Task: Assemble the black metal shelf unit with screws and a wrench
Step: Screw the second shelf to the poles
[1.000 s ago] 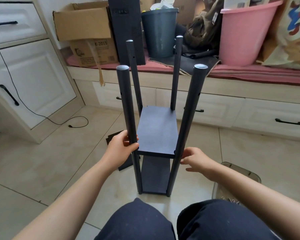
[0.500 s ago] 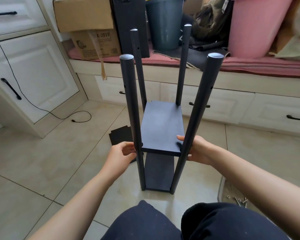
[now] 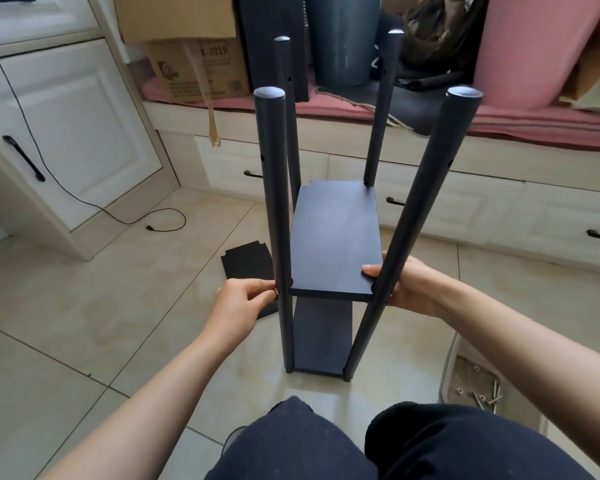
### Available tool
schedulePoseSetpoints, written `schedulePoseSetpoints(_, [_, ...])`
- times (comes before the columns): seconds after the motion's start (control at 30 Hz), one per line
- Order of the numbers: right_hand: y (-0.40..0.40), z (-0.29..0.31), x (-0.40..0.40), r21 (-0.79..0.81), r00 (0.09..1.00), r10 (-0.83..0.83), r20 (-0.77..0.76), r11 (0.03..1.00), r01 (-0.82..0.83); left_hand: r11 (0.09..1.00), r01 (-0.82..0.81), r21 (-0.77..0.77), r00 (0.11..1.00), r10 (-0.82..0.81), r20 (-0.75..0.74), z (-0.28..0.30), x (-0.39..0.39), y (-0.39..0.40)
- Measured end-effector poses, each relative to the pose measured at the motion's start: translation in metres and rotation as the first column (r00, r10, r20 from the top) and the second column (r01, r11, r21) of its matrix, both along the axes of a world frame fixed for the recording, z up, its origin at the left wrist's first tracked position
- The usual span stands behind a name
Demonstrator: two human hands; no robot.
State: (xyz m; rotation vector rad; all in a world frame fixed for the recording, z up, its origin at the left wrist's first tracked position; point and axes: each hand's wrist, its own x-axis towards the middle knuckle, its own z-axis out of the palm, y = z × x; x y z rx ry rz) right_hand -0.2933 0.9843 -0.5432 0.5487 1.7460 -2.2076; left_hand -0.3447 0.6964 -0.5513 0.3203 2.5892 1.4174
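Note:
The black shelf unit stands upright on the tiled floor in front of my knees. It has four round poles, a middle board [image 3: 333, 237] and a lower board [image 3: 321, 337]. My left hand [image 3: 239, 306] pinches a small screw, which barely shows, against the outer side of the near left pole [image 3: 274, 185] at the middle board's height. My right hand [image 3: 409, 285] grips that board's near right corner, thumb on top and fingers underneath, partly behind the near right pole [image 3: 426, 202]. No wrench is in view.
A spare black board [image 3: 246, 261] lies on the floor left of the unit. A clear tray [image 3: 447, 368] with loose screws [image 3: 489, 398] sits by my right knee. White cabinets, a black cable [image 3: 84, 202], and a bench with boxes and bins stand behind.
My left hand let go of the near left pole and now pinches at its side. My right hand moved up from beside the near right pole onto the board's corner. The view came closer.

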Motion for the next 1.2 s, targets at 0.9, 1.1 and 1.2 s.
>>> schedulePoseSetpoints(0.9, [0.000,0.002,0.005,0.103,0.998,-0.069,0.007,0.992,0.068,0.999,-0.002,0.049,1.000,0.001,0.027,0.005,0.002,0.008])
schedulePoseSetpoints(1.1, [-0.012,0.001,0.009,0.100,0.983,-0.184,0.010,0.978,0.182,0.965,-0.224,0.139,0.974,0.217,0.061,0.010,0.018,0.015])
schedulePoseSetpoints(1.2, [-0.019,0.001,0.011,0.132,0.979,-0.203,0.007,0.971,0.200,0.980,-0.150,0.128,0.968,0.172,-0.181,0.009,0.052,0.023])
